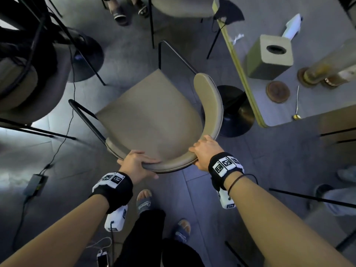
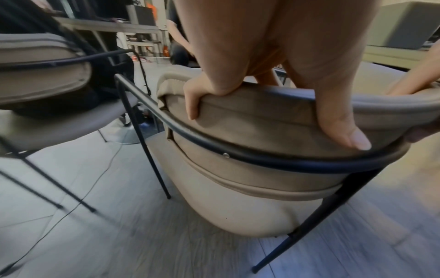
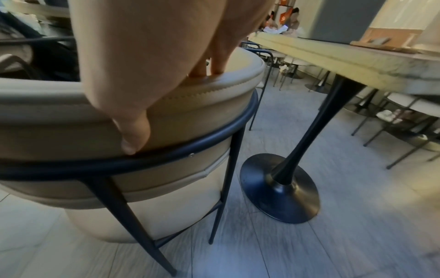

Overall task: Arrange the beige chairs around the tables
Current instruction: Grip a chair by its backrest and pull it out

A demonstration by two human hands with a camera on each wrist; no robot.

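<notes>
Chair's grabbed, bench is off to the right

Both hands hold the beige chair (image 1: 154, 116) by its curved backrest: left hand (image 1: 134, 162) and right hand (image 1: 205, 151), fingers wrapped over. Bench (image 1: 240, 74) sits front-right, nearer the right hand, so I'd swing that way

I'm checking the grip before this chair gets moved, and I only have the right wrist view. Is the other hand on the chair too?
Observer: Yes. The left hand grips the padded back rim of the beige upholstered chair with black metal legs, a little way along from the right hand.
Operator: Anything on the floor on that side?
Observer: A thin black cable runs across the floor left of the chair, towards a dark power adapter.
Operator: What's on the table top?
Observer: The pale table with the yellowish edge holds a beige square tissue box, a round wooden coaster and a gold spoon.
</notes>
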